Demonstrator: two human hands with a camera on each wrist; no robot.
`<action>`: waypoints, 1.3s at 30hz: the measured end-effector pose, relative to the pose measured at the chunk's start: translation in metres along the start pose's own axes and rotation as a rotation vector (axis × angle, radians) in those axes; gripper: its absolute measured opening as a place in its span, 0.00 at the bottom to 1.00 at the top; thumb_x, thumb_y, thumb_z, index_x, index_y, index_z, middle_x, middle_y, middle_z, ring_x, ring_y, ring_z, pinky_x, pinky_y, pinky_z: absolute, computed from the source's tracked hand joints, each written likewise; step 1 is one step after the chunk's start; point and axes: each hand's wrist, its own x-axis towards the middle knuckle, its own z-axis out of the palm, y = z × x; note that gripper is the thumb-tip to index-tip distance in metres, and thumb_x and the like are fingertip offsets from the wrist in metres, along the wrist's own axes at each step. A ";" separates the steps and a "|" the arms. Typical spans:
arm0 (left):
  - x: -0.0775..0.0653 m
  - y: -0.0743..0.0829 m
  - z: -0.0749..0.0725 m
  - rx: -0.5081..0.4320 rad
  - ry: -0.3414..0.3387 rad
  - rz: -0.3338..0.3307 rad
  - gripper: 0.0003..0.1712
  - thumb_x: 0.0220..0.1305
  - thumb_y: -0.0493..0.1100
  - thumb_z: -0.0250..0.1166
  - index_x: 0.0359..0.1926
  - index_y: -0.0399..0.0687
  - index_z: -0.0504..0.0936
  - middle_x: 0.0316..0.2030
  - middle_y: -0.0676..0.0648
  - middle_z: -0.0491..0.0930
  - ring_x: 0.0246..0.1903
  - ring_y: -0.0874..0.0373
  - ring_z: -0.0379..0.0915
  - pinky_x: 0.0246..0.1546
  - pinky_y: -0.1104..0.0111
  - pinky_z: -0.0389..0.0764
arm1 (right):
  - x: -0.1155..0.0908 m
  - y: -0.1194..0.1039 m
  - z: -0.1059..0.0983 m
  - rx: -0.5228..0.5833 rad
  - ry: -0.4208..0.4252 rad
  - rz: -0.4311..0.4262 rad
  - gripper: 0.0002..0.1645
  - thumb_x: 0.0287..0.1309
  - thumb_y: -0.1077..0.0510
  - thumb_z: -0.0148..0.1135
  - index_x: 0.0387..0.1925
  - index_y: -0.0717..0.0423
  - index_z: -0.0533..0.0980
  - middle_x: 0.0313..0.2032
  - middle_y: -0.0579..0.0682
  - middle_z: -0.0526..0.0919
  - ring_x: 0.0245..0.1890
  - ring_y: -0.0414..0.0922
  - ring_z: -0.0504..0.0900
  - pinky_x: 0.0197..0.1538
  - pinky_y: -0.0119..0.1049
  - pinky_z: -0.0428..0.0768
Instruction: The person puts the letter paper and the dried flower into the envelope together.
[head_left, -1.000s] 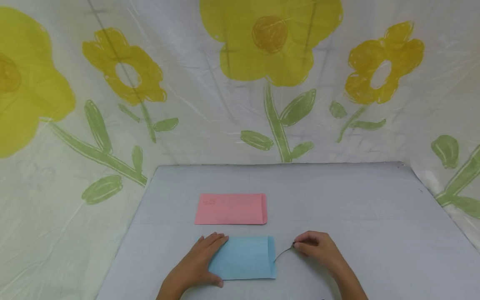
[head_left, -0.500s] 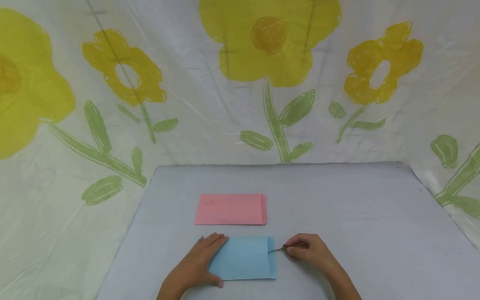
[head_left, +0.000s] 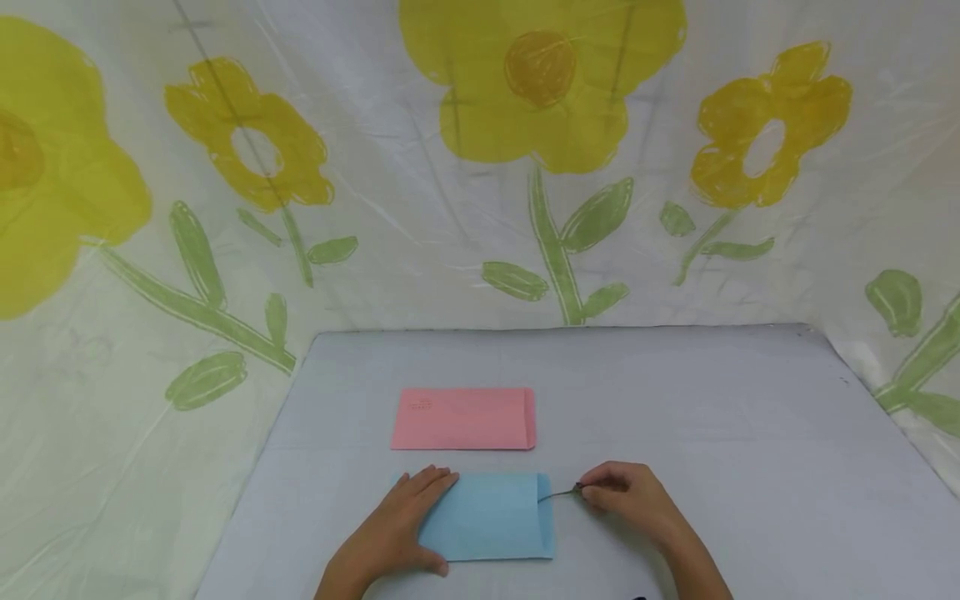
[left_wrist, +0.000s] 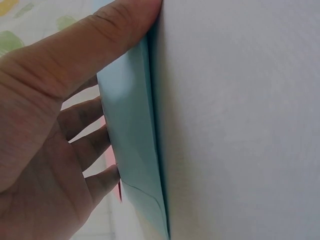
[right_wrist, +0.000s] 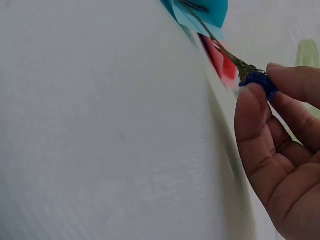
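A light blue envelope point(head_left: 491, 517) lies near the front of the table with its mouth to the right. My left hand point(head_left: 401, 527) holds its left end, the thumb point(left_wrist: 100, 32) along the near edge and the fingers point(left_wrist: 90, 145) at the far edge. To the right of the mouth, my right hand point(head_left: 633, 498) pinches a small dark blue flower point(right_wrist: 259, 82) by its head, between thumb and forefinger. The flower's thin brownish-green stem point(head_left: 557, 496) points left, and its end reaches inside the mouth.
Just behind the blue envelope lies a pink envelope point(head_left: 461, 419) with small print at its upper left. Both are on a pale grey table point(head_left: 720, 400). A white sheet point(head_left: 420, 275) painted with yellow flowers hangs behind and around it.
My right hand has gone left, bringing the stem's end from the mouth's outer edge to inside it, then slightly back to the right. My left hand and both envelopes stay where they were.
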 end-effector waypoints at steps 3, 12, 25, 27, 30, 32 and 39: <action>0.000 0.000 0.000 0.000 0.000 0.001 0.66 0.29 0.58 0.86 0.73 0.46 0.66 0.70 0.45 0.67 0.71 0.45 0.59 0.71 0.45 0.55 | 0.001 -0.001 -0.003 0.033 0.001 0.009 0.14 0.58 0.57 0.71 0.41 0.64 0.83 0.34 0.54 0.86 0.33 0.49 0.84 0.38 0.35 0.84; 0.000 0.000 0.000 -0.003 -0.001 0.004 0.66 0.29 0.58 0.86 0.73 0.46 0.66 0.69 0.45 0.68 0.70 0.45 0.59 0.71 0.45 0.55 | 0.005 0.000 0.004 0.117 -0.103 -0.045 0.14 0.60 0.62 0.69 0.42 0.70 0.82 0.36 0.58 0.87 0.31 0.48 0.86 0.38 0.35 0.85; 0.001 -0.001 0.001 0.004 -0.011 -0.009 0.67 0.29 0.60 0.85 0.73 0.47 0.66 0.70 0.46 0.67 0.71 0.45 0.58 0.71 0.45 0.55 | 0.010 -0.004 0.035 0.099 -0.211 -0.116 0.12 0.58 0.64 0.69 0.41 0.68 0.81 0.36 0.56 0.86 0.33 0.44 0.85 0.38 0.35 0.86; 0.001 -0.001 0.001 0.005 -0.013 -0.011 0.67 0.29 0.60 0.85 0.73 0.47 0.66 0.70 0.46 0.67 0.71 0.45 0.58 0.71 0.45 0.55 | 0.011 -0.004 0.038 0.127 -0.220 -0.115 0.15 0.58 0.65 0.69 0.44 0.70 0.79 0.36 0.56 0.85 0.34 0.45 0.86 0.39 0.37 0.87; 0.001 -0.001 0.001 0.008 -0.013 -0.012 0.66 0.30 0.60 0.85 0.73 0.48 0.66 0.70 0.46 0.67 0.71 0.46 0.58 0.71 0.46 0.54 | 0.011 -0.005 0.043 0.169 -0.224 -0.097 0.21 0.57 0.66 0.69 0.50 0.72 0.75 0.36 0.56 0.85 0.34 0.48 0.86 0.40 0.39 0.87; 0.001 -0.001 0.001 0.005 -0.014 -0.011 0.66 0.30 0.60 0.85 0.73 0.48 0.66 0.70 0.46 0.67 0.71 0.46 0.58 0.72 0.46 0.54 | 0.012 -0.006 0.047 0.186 -0.220 -0.079 0.25 0.56 0.67 0.69 0.54 0.72 0.72 0.35 0.56 0.85 0.34 0.49 0.86 0.40 0.40 0.87; 0.002 -0.003 0.001 -0.003 -0.015 -0.011 0.66 0.30 0.60 0.85 0.73 0.48 0.66 0.70 0.46 0.67 0.71 0.45 0.57 0.72 0.46 0.54 | 0.013 -0.006 0.057 0.157 -0.163 -0.035 0.33 0.54 0.68 0.68 0.60 0.66 0.65 0.34 0.54 0.85 0.32 0.49 0.85 0.39 0.38 0.86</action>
